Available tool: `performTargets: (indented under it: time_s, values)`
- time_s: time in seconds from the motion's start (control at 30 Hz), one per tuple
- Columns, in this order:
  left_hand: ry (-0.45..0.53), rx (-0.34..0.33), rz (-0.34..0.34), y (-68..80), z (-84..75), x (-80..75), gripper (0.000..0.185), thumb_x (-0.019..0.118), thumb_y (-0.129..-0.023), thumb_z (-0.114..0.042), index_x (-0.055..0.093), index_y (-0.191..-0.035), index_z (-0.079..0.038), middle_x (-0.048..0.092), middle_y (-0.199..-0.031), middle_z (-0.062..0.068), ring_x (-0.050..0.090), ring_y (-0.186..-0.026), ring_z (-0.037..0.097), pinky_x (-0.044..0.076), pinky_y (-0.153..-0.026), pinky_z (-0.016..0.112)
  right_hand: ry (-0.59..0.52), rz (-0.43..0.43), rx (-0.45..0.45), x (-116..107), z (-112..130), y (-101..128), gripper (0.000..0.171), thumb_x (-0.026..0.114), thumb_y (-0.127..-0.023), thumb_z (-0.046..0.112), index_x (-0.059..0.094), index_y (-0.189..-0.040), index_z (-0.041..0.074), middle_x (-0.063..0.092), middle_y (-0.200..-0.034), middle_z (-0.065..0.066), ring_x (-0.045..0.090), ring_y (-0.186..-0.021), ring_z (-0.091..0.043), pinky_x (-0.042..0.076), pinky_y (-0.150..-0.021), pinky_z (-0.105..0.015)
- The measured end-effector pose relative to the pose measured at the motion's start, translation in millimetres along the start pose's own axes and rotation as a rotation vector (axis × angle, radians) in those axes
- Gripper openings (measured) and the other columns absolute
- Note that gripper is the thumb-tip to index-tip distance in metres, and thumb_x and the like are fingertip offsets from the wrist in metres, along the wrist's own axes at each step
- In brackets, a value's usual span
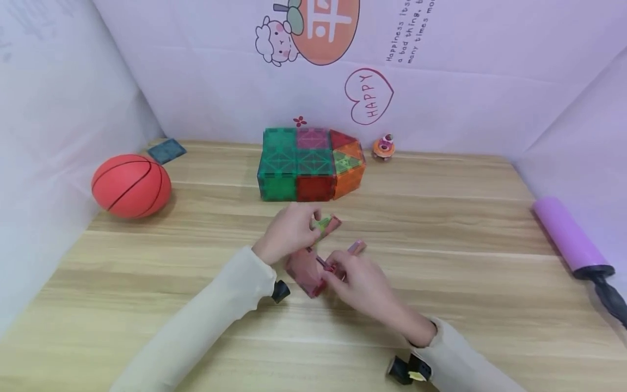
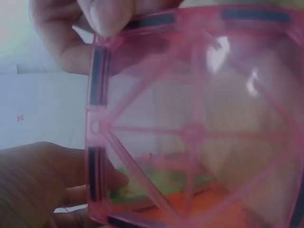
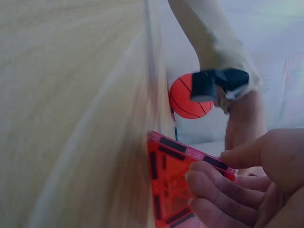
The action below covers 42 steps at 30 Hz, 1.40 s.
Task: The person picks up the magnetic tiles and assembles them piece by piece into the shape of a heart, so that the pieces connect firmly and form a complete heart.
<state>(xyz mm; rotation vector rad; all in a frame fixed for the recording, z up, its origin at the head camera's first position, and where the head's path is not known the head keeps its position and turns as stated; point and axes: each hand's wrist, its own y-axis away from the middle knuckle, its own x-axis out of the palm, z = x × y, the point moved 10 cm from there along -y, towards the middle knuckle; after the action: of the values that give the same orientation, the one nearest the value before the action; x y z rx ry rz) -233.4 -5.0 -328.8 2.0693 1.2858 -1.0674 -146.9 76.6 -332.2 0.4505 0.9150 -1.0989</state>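
In the head view, several translucent magnetic tiles are joined between the hands, at the middle of the table. My left hand (image 1: 294, 231) pinches the yellow-green magnetic tile (image 1: 323, 224) at the back of this piece. My right hand (image 1: 362, 283) grips a red magnetic tile with thumb and fingers at its edge. From the right wrist, that red magnetic tile (image 3: 173, 178) stands tilted, with dark magnet strips along its rim. A pink square magnetic tile (image 2: 192, 130) fills much of the left wrist view, with green and orange tiles showing through it. A pinkish tile edge (image 1: 357, 247) sticks out beyond my right hand.
Behind the hands stands a block of green, red, pink and orange magnetic tiles (image 1: 296, 163). A small cake-like figure (image 1: 384, 147) is beside it. To the left are a red ball (image 1: 131, 186) and a dark blue tile (image 1: 167, 151); a purple pump (image 1: 570, 234) lies at right.
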Motion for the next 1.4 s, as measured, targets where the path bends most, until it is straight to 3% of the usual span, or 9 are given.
performTargets:
  time_s: [0.13,0.33,0.53,0.63,0.77,0.93,1.03,1.2,1.4]
  values:
    - [-0.030,-0.015,-0.033,11.4,0.2,-1.9,0.026,0.064,-0.084,-0.008,0.057,-0.109,-0.007,0.042,-0.054,-0.002,0.038,-0.045,0.011,0.030,-0.044,0.021,0.052,0.048,-0.064,-9.5,-3.4,-1.3,0.004,0.069,-0.086,0.011,0.067,-0.089,0.010,0.059,-0.064,0.006,0.043,-0.052,0.001,0.038,-0.047,-0.017]
    - [-0.083,-0.020,-0.064,22.9,-1.1,0.0,0.033,0.061,-0.083,-0.009,0.062,-0.116,-0.006,0.045,-0.055,-0.001,0.036,-0.045,0.012,0.028,-0.043,0.024,0.112,0.181,-0.138,-19.0,-16.4,-12.9,0.011,0.066,-0.087,0.005,0.069,-0.097,0.009,0.064,-0.078,0.001,0.050,-0.063,-0.005,0.045,-0.056,-0.020]
    - [0.004,0.000,-0.058,25.3,-2.4,3.5,0.021,0.055,-0.086,-0.008,0.071,-0.099,-0.003,0.064,-0.078,0.003,0.051,-0.063,0.013,0.042,-0.056,0.024,0.181,0.227,-0.219,-25.3,-25.9,-25.2,0.020,0.063,-0.087,-0.001,0.066,-0.104,0.007,0.063,-0.094,-0.005,0.057,-0.076,-0.012,0.054,-0.068,-0.029]
    - [0.027,0.043,-0.010,26.4,-4.0,4.9,0.026,0.052,-0.085,-0.001,0.071,-0.101,-0.002,0.068,-0.094,0.008,0.053,-0.071,0.015,0.046,-0.065,0.025,0.212,0.237,-0.220,-27.4,-30.4,-31.0,0.021,0.062,-0.086,-0.003,0.066,-0.104,0.007,0.062,-0.096,-0.006,0.058,-0.078,-0.014,0.054,-0.072,-0.033]
    - [-0.089,0.108,0.018,28.3,-5.4,2.7,0.029,0.061,-0.082,0.002,0.070,-0.108,-0.008,0.059,-0.105,0.008,0.048,-0.088,0.019,0.044,-0.074,0.030,0.256,0.229,-0.201,-32.2,-35.5,-39.7,0.022,0.062,-0.086,-0.005,0.068,-0.104,0.006,0.065,-0.102,-0.009,0.061,-0.086,-0.020,0.055,-0.079,-0.039]
    - [-0.234,0.160,-0.003,28.9,-7.5,3.4,0.012,0.075,-0.080,-0.016,0.066,-0.087,-0.018,0.055,-0.114,0.003,0.048,-0.107,0.024,0.039,-0.091,0.043,0.283,0.223,-0.243,-32.5,-35.9,-51.3,0.024,0.059,-0.083,-0.009,0.068,-0.098,0.008,0.065,-0.103,-0.008,0.062,-0.090,-0.022,0.054,-0.081,-0.039]
    - [-0.216,0.171,0.038,29.7,-8.9,10.6,0.016,0.076,-0.081,-0.022,0.061,-0.080,-0.018,0.062,-0.101,-0.001,0.055,-0.097,0.020,0.042,-0.088,0.041,0.272,0.211,-0.281,-31.5,-35.1,-58.4,0.027,0.057,-0.081,-0.014,0.066,-0.089,0.011,0.064,-0.100,-0.004,0.061,-0.090,-0.019,0.054,-0.080,-0.037]
    - [-0.148,0.204,0.082,32.8,-15.4,19.1,0.018,0.075,-0.083,-0.019,0.058,-0.078,-0.016,0.059,-0.074,-0.006,0.051,-0.068,0.012,0.045,-0.066,0.026,0.223,0.193,-0.343,-29.9,-33.0,-65.3,0.031,0.056,-0.079,-0.018,0.063,-0.083,0.012,0.064,-0.098,-0.001,0.060,-0.090,-0.018,0.053,-0.079,-0.036]
    - [-0.152,0.212,0.079,36.7,-19.0,22.5,0.022,0.075,-0.082,-0.021,0.055,-0.075,-0.017,0.057,-0.070,-0.009,0.050,-0.066,0.009,0.044,-0.063,0.022,0.133,0.188,-0.340,-28.5,-32.4,-65.6,0.037,0.047,-0.077,-0.019,0.065,-0.096,0.007,0.066,-0.111,-0.006,0.062,-0.103,-0.023,0.052,-0.086,-0.040]
